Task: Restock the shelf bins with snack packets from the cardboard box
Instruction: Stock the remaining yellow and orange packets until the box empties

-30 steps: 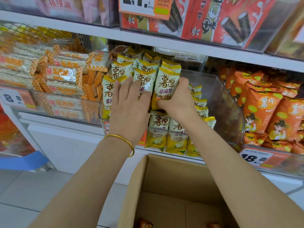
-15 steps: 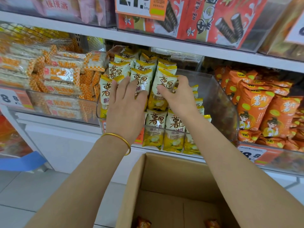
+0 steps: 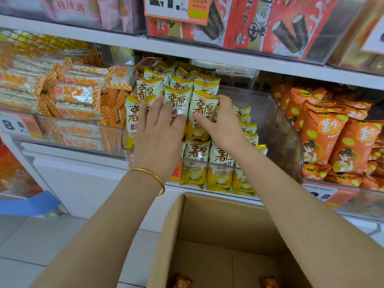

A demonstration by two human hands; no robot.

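Reaching into the clear bin (image 3: 286, 142), we find it stacked with yellow-green snack packets (image 3: 197, 161). Below the bin, the cardboard box (image 3: 218, 221) holds two orange packets (image 3: 182, 281), cut off by the frame edge. Our left hand (image 3: 160, 138) presses flat on the stack, fingers straight; our right hand (image 3: 224, 125) closes its grip on one upright packet (image 3: 204, 104) in the bin, thumb across its front.

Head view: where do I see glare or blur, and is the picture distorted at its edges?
Head view: the light is even, without hard shadows; the clear bin wall shows milky reflections; the checkered packets carry white glints; the print on the yellow packets reads sharp; the left forearm widens toward the bottom edge, probably from wide-angle stretch.
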